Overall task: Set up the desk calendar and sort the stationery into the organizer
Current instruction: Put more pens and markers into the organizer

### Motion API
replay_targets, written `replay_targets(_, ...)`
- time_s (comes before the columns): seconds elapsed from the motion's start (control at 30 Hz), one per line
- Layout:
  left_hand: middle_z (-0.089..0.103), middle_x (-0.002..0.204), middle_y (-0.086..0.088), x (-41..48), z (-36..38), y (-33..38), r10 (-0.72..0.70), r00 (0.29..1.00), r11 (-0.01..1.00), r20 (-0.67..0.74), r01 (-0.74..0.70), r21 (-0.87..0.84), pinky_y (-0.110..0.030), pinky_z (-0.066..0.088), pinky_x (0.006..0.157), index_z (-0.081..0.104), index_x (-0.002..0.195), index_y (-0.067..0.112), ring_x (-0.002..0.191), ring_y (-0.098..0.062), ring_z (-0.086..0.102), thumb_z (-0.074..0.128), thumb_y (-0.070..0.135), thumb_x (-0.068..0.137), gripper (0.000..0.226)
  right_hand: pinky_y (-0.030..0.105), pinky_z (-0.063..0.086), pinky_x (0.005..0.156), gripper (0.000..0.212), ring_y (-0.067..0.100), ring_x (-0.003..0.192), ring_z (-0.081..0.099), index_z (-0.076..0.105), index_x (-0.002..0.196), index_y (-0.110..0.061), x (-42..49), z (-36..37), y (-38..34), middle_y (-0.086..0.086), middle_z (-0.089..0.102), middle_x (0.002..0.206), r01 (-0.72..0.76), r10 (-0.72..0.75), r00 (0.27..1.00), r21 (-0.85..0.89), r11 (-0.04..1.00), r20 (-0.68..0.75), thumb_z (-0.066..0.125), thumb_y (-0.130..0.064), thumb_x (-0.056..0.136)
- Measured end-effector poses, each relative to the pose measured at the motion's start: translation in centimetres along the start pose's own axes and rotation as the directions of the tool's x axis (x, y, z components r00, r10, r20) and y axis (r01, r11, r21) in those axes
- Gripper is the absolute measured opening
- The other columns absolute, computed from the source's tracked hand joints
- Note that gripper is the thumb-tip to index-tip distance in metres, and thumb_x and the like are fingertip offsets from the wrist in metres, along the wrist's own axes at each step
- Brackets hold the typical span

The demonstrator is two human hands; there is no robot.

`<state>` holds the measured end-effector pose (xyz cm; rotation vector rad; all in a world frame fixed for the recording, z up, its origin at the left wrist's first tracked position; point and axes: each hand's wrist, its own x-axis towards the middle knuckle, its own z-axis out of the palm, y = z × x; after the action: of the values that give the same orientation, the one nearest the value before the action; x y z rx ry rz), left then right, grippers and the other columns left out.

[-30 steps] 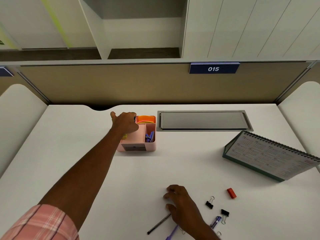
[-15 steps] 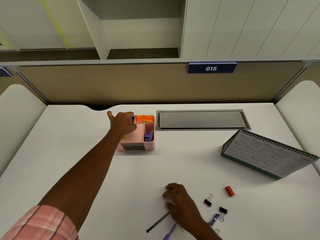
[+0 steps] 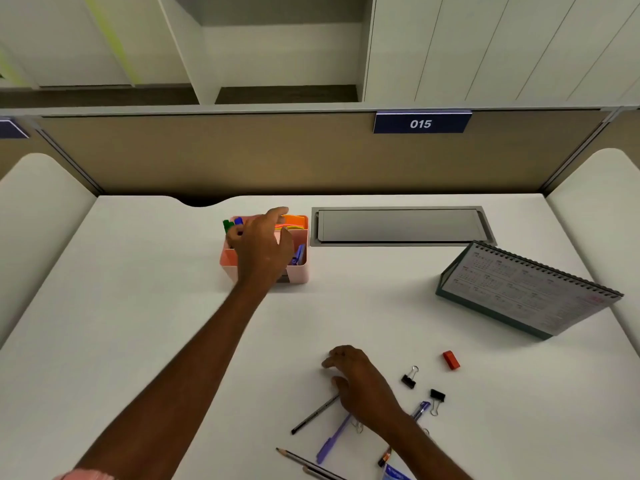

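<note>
The pink organizer (image 3: 298,273) stands at the back middle of the white desk. My left hand (image 3: 263,245) hovers over it with fingers spread and nothing visibly held. Green and blue marker tops (image 3: 232,224) stick out of its back left compartment, beside my thumb. Orange sticky notes (image 3: 295,221) fill the back right compartment and blue items (image 3: 300,254) lie in the front right one. My right hand (image 3: 362,379) rests on the desk, loosely curled, above a black pen (image 3: 313,415). The desk calendar (image 3: 533,294) stands tented at the right.
Loose near my right hand are a purple pen (image 3: 331,439), a blue pen (image 3: 420,408), two black binder clips (image 3: 409,378) (image 3: 438,397), a red eraser (image 3: 451,360) and pencils (image 3: 304,462). A grey cable hatch (image 3: 398,225) sits behind, a partition beyond.
My left hand has shifted right over the organizer and its fingers have spread; the marker tops now show at its back left. My right hand has stayed in place.
</note>
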<state>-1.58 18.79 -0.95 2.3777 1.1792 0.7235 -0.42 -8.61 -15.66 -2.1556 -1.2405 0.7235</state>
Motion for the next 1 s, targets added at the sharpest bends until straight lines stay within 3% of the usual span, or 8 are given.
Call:
replay_targets(0.07,0.073,0.119,-0.002,-3.1,-0.4,1.2,-0.053,0.998,0.992,-0.037,0.048,-0.119,-0.05,0.042,0.107,0.069,0.125,0.026,0.114,-0.025,0.062,0.063,0.02,0.096,0.03,0.019,0.043,0.103,0.034,0.007,0.131,0.048,0.066,0.125,-0.029,-0.2,-0.4,-0.1,-0.01,0.052,0.141,0.013,-0.013,1.0,0.022,1.0,-0.023,0.059,-0.012,0.096)
replay_targets(0.13,0.073,0.122,-0.002,-6.5,-0.3,1.9,-0.076,0.997,0.968,0.011,0.076,-0.238,-0.048,0.052,0.104,0.071,0.124,0.021,0.114,-0.023,0.064,0.064,0.022,0.099,0.026,0.021,0.045,0.104,0.033,0.006,0.128,0.05,0.067,0.125,-0.028,-0.6,-0.7,0.1,-0.01,0.055,0.137,0.012,-0.009,0.998,0.053,0.998,-0.054,0.06,-0.011,0.097)
replay_targets(0.3,0.072,0.118,0.009,-15.3,1.4,1.4,-0.072,0.974,0.931,0.216,0.143,-0.336,-0.014,0.049,0.092,0.072,0.122,0.024,0.105,-0.006,0.064,0.063,0.02,0.099,0.025,0.026,0.049,0.103,0.03,0.007,0.119,0.057,0.069,0.12,-0.026,-2.5,-2.2,0.9,-0.009,0.063,0.126,-0.023,0.041,0.99,0.126,0.992,-0.136,0.066,-0.01,0.095)
replay_targets(0.5,0.073,0.092,0.016,-24.8,3.3,1.9,-0.153,0.873,0.872,0.463,0.34,-0.352,-0.018,0.055,0.075,0.074,0.109,0.032,0.086,0.001,0.067,0.065,0.02,0.094,0.021,0.022,0.052,0.094,0.026,0.002,0.108,0.061,0.071,0.116,-0.029,-6.2,-4.8,2.4,-0.013,0.067,0.116,-0.047,0.077,0.972,0.137,0.99,-0.222,0.071,-0.016,0.094)
replay_targets(0.6,0.073,0.1,0.016,-29.4,4.2,2.2,-0.142,0.801,0.875,0.582,0.377,-0.305,-0.025,0.059,0.081,0.072,0.113,0.034,0.089,-0.002,0.068,0.065,0.024,0.093,0.023,0.025,0.054,0.09,0.029,0.003,0.104,0.063,0.071,0.115,-0.031,-8.7,-5.4,3.2,-0.015,0.067,0.115,-0.135,0.172,0.963,0.18,0.974,-0.206,0.072,-0.013,0.092)
replay_targets(0.7,0.065,0.106,0.018,-33.0,4.5,2.7,-0.047,0.715,0.907,0.697,0.323,-0.27,-0.021,0.057,0.082,0.068,0.12,0.036,0.089,-0.001,0.063,0.076,0.034,0.088,0.033,0.028,0.057,0.085,0.03,0.006,0.098,0.066,0.073,0.112,-0.027,-11.0,-5.6,3.6,-0.011,0.069,0.111,-0.192,0.238,0.95,0.225,0.955,-0.202,0.069,-0.005,0.092)
replay_targets(0.83,0.05,0.123,0.018,-35.8,4.9,2.7,0.154,0.662,0.98,0.734,-0.006,-0.2,-0.015,0.05,0.086,0.058,0.137,0.037,0.107,0.0,0.054,0.078,0.05,0.084,0.058,0.026,0.057,0.083,0.032,0.006,0.091,0.067,0.075,0.109,-0.024,-13.4,-5.2,4.1,-0.01,0.072,0.104,-0.271,0.313,0.934,0.226,0.936,-0.174,0.064,0.001,0.092)
replay_targets(1.0,0.049,0.125,0.007,-37.4,5.7,2.5,0.245,0.648,0.969,0.721,-0.17,-0.176,-0.023,0.052,0.091,0.061,0.133,0.034,0.113,-0.011,0.057,0.078,0.034,0.085,0.051,0.016,0.052,0.079,0.028,0.001,0.091,0.066,0.077,0.105,-0.027,-15.9,-4.0,4.7,-0.015,0.073,0.101,-0.314,0.36,0.919,0.258,0.914,-0.158,0.07,-0.004,0.091)
